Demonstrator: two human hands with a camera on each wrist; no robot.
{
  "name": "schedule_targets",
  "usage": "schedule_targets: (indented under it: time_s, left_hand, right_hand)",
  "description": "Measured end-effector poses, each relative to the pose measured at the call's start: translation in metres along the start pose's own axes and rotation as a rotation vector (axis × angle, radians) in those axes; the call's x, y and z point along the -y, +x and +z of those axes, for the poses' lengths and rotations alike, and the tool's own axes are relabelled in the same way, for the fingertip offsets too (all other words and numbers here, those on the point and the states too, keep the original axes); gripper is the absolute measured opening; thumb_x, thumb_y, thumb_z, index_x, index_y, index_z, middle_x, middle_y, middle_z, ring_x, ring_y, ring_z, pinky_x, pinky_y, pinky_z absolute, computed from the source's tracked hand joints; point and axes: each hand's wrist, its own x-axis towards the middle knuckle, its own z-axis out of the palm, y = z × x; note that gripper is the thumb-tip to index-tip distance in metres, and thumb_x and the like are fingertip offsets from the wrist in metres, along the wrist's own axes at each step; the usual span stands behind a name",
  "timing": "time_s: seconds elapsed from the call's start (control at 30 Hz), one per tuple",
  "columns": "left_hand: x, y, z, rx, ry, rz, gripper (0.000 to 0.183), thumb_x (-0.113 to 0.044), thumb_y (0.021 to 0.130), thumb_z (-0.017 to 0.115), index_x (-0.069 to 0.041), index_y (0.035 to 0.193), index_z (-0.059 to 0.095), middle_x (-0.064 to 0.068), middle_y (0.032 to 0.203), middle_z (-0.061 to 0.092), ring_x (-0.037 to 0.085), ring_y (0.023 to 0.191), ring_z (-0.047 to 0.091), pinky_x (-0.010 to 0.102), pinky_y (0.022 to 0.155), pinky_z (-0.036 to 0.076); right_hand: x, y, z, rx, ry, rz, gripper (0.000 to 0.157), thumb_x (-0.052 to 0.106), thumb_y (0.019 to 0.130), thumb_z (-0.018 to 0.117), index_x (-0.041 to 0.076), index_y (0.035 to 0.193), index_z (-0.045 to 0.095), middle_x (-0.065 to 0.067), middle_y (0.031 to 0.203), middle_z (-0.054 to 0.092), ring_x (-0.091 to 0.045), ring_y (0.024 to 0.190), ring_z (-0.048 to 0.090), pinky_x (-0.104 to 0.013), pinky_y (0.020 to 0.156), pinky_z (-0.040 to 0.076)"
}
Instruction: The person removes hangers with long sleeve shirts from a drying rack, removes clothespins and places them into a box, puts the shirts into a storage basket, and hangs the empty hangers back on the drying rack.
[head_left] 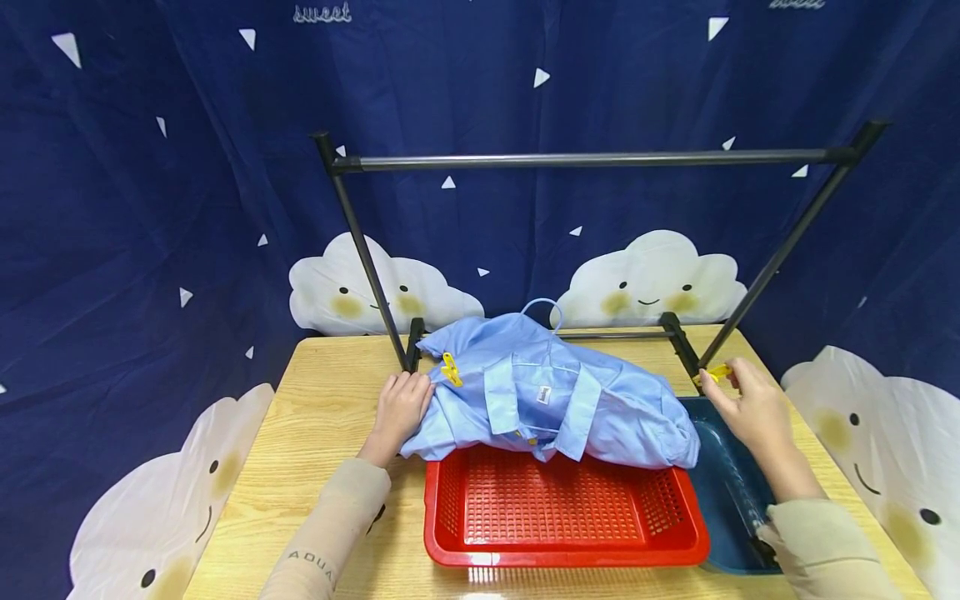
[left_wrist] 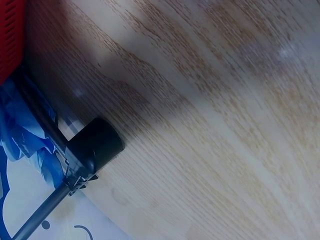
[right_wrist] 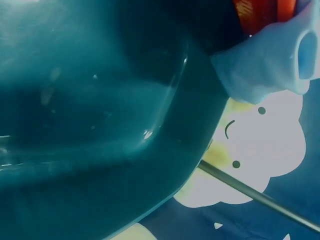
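Observation:
A light blue shirt (head_left: 630,400) with a pale blue hanger hook (head_left: 542,302) at its top lies bunched over the back of the red basket (head_left: 566,558). My left hand (head_left: 401,408) grips the cloth at the shirt's left edge. Just beside its fingers, a yellow clothespin (head_left: 452,370) sits on the fabric. Off to the right, my right hand (head_left: 753,408) pinches another yellow clothespin (head_left: 712,374) between thumb and fingers, above the dark teal basin (head_left: 731,475). Neither wrist view shows the hands; the right one shows the basin (right_wrist: 115,100) and a shirt end (right_wrist: 265,65).
A black rack with a grey crossbar (head_left: 592,159) rises behind the shirt, its posts leaning outward. One rack foot (left_wrist: 97,145) shows on the wooden table (left_wrist: 200,125) in the left wrist view. A navy curtain (head_left: 480,100) with clouds hangs behind.

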Motion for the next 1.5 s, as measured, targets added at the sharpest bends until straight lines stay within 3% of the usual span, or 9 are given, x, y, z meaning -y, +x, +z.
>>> schedule_targets:
  time_s: [0.33,0.6,0.9,1.13,1.23,1.37,1.5]
  left_hand:
    - [0.000,0.000,0.001,-0.009,0.005,0.008,0.036,-0.026,0.098,0.032,-0.004,0.075,0.046,0.009,0.068,0.050,0.029,0.060,0.048,0.036,0.057,0.034]
    - [-0.001,0.001,0.000,0.007,-0.009,0.004,0.035,-0.026,0.098,0.032,-0.003,0.076,0.046,0.010,0.068,0.050,0.030,0.060,0.048,0.036,0.057,0.033]
    - [-0.001,0.000,0.001,0.002,0.004,0.005,0.036,-0.027,0.099,0.031,-0.003,0.076,0.046,0.010,0.069,0.051,0.029,0.061,0.048,0.036,0.058,0.034]
    - [-0.001,0.000,0.000,0.020,0.013,-0.001,0.038,-0.028,0.099,0.029,-0.003,0.076,0.046,0.010,0.070,0.053,0.029,0.062,0.050,0.036,0.058,0.034]
    - [-0.001,0.000,-0.001,0.030,0.015,-0.001,0.038,-0.028,0.099,0.029,-0.003,0.076,0.046,0.010,0.070,0.054,0.029,0.063,0.050,0.036,0.058,0.034]
    - [-0.002,0.000,-0.002,0.035,0.006,-0.004,0.036,-0.027,0.099,0.030,-0.003,0.077,0.047,0.010,0.071,0.054,0.029,0.063,0.051,0.036,0.059,0.035]
    - [-0.002,-0.001,-0.002,0.039,0.004,-0.010,0.036,-0.027,0.099,0.031,-0.003,0.077,0.047,0.010,0.071,0.054,0.029,0.063,0.051,0.036,0.059,0.035]
  right_hand:
    - [-0.012,-0.010,-0.003,0.064,-0.060,0.162,0.025,0.024,0.082,0.059,0.001,0.081,0.050,-0.012,0.065,0.047,-0.026,0.056,0.041,-0.031,0.048,0.028]
    - [-0.027,-0.021,0.003,0.140,-0.140,0.159,0.025,0.026,0.080,0.060,0.004,0.078,0.048,-0.007,0.061,0.042,-0.022,0.050,0.038,-0.030,0.045,0.024]
    - [-0.044,-0.036,0.008,0.319,-0.172,0.227,0.028,0.028,0.082,0.062,0.005,0.078,0.046,-0.006,0.061,0.043,-0.021,0.051,0.039,-0.029,0.045,0.025]
    - [-0.054,-0.046,0.013,0.399,-0.198,0.227,0.030,0.027,0.078,0.066,0.006,0.075,0.046,-0.006,0.059,0.044,-0.022,0.050,0.041,-0.031,0.043,0.026]
    - [-0.056,-0.049,0.015,0.449,-0.206,0.233,0.032,0.029,0.078,0.066,0.002,0.083,0.049,-0.008,0.062,0.046,-0.024,0.052,0.044,-0.034,0.044,0.031]
    - [-0.058,-0.053,0.018,0.529,-0.219,0.244,0.045,0.031,0.080,0.065,-0.006,0.100,0.052,-0.022,0.074,0.056,-0.035,0.061,0.052,-0.047,0.052,0.043]
    - [-0.060,-0.056,0.020,0.639,-0.229,0.281,0.056,0.035,0.082,0.062,-0.011,0.111,0.049,-0.033,0.091,0.057,-0.048,0.076,0.055,-0.056,0.063,0.043]
